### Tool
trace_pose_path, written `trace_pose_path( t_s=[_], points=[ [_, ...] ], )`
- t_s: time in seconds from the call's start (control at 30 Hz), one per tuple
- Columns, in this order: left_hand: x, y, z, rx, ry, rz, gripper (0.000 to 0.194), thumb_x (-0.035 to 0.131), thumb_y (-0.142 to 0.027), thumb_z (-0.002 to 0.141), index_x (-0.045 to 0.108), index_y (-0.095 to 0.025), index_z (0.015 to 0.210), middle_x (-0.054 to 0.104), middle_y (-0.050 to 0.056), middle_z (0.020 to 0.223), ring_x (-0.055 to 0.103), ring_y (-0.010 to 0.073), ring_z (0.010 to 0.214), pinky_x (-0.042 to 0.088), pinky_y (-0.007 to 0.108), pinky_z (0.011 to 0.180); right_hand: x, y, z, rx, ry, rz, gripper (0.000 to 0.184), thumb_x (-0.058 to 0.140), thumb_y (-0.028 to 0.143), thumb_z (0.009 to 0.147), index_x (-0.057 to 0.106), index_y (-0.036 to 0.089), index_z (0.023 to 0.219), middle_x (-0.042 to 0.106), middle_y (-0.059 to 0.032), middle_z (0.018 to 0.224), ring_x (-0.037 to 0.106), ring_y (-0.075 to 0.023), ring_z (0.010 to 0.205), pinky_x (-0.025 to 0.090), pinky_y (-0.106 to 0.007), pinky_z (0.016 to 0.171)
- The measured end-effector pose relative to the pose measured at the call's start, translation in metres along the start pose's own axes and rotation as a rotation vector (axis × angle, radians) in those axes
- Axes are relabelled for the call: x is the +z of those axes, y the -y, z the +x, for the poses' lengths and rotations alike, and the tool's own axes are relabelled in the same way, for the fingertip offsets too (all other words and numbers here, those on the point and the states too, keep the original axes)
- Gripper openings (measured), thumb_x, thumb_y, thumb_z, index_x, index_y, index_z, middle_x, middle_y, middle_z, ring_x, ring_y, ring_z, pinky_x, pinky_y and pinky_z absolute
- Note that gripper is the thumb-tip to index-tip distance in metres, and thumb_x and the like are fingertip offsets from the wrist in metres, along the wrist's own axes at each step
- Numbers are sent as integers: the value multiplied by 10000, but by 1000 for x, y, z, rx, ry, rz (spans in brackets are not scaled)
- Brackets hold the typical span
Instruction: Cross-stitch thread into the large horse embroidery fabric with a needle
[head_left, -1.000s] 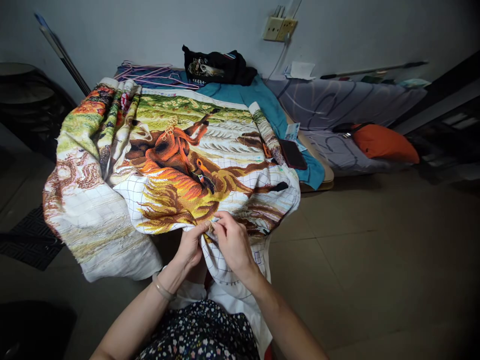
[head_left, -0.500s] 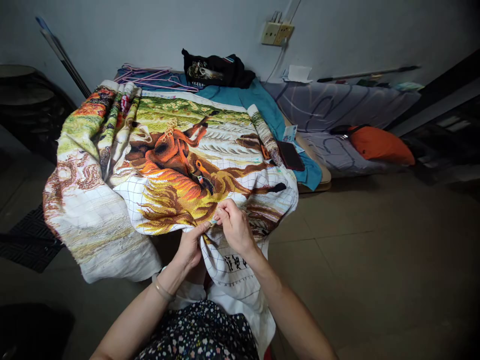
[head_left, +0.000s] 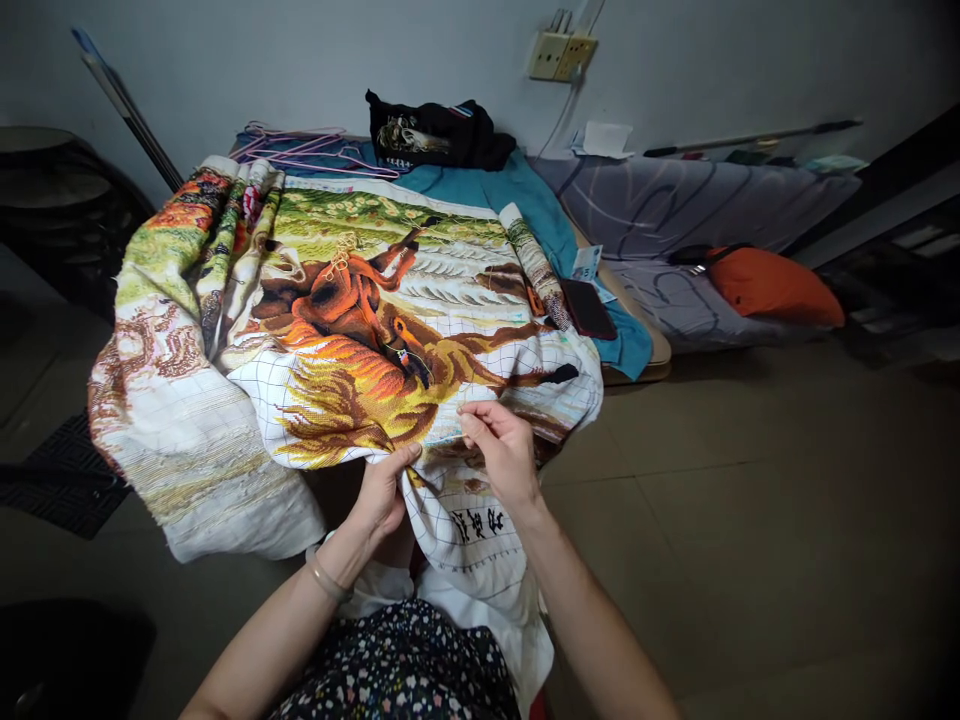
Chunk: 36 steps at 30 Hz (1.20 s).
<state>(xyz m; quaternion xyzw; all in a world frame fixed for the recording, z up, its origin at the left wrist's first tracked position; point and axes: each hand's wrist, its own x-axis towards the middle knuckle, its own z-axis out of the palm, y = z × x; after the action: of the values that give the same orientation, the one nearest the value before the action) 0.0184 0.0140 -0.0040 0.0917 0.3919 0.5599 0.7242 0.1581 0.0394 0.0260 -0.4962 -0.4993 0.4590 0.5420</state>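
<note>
A large cross-stitch cloth (head_left: 352, 390) with a horse picture spreads before me, its near part hanging in folds toward my lap. My left hand (head_left: 386, 488) grips the near edge, thumb on top and fingers underneath. Just right of it, my right hand (head_left: 502, 445) is closed in a pinch above the cloth. What it pinches is too fine to make out. Loose tan thread (head_left: 341, 258) lies in loops on the stitched picture, and a small bright item (head_left: 405, 358) rests near the middle.
Rolled cloth (head_left: 534, 262) and a dark phone (head_left: 589, 308) lie at the right side. Behind are pink hangers (head_left: 315, 150) and a black bag (head_left: 439, 135). An orange bag (head_left: 772, 285) sits on the grey covered seat (head_left: 645, 310). A socket (head_left: 561, 57) is on the wall.
My right hand has moved right and slightly up, away from my left thumb, still pinched. The left hand keeps its hold on the cloth edge. The view has shifted slightly.
</note>
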Motion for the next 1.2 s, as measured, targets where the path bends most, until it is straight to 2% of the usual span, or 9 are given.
trace_pose_path(
  t_s=[0.13,0.2,0.33,0.7,0.93,1.2],
  points=[
    [0,0,0,1,-18,-12,274,789,-180,549,681,-123,794,718,50,732,649,178,666,491,325,735,-9,5,-12,-172,268,-382,127,580,221,833,690,163,807,642,-27,734,563,-128,653,438,-239,600],
    [0,0,0,-11,-30,-8,236,795,-187,542,673,-125,735,700,31,667,619,152,595,484,305,683,-9,7,-15,-249,330,-514,153,556,181,847,701,165,804,635,-24,707,554,-123,629,424,-232,585],
    [1,-1,0,-24,-40,-4,230,796,-193,539,672,-121,719,692,23,647,606,141,579,478,293,665,-5,7,-17,-327,319,-616,178,533,125,854,702,159,809,647,-30,719,576,-125,651,427,-225,607],
    [1,-1,0,-29,-36,-21,247,796,-182,530,687,-116,741,711,35,688,622,148,608,491,292,673,-1,5,-17,-340,313,-674,185,515,120,866,689,165,826,648,-33,746,585,-135,680,429,-229,612],
    [-1,0,1,-31,-28,-36,233,788,-167,534,680,-106,731,702,39,684,620,148,627,478,290,692,9,10,-24,-382,266,-834,226,466,114,882,668,157,790,612,-36,715,557,-138,655,412,-240,626],
    [0,0,2,0,-41,-10,243,779,-174,537,668,-112,744,691,32,682,605,145,611,465,295,676,4,0,-19,-323,276,-682,170,516,123,867,673,180,837,674,-36,817,609,-155,756,449,-247,699]
  ],
)
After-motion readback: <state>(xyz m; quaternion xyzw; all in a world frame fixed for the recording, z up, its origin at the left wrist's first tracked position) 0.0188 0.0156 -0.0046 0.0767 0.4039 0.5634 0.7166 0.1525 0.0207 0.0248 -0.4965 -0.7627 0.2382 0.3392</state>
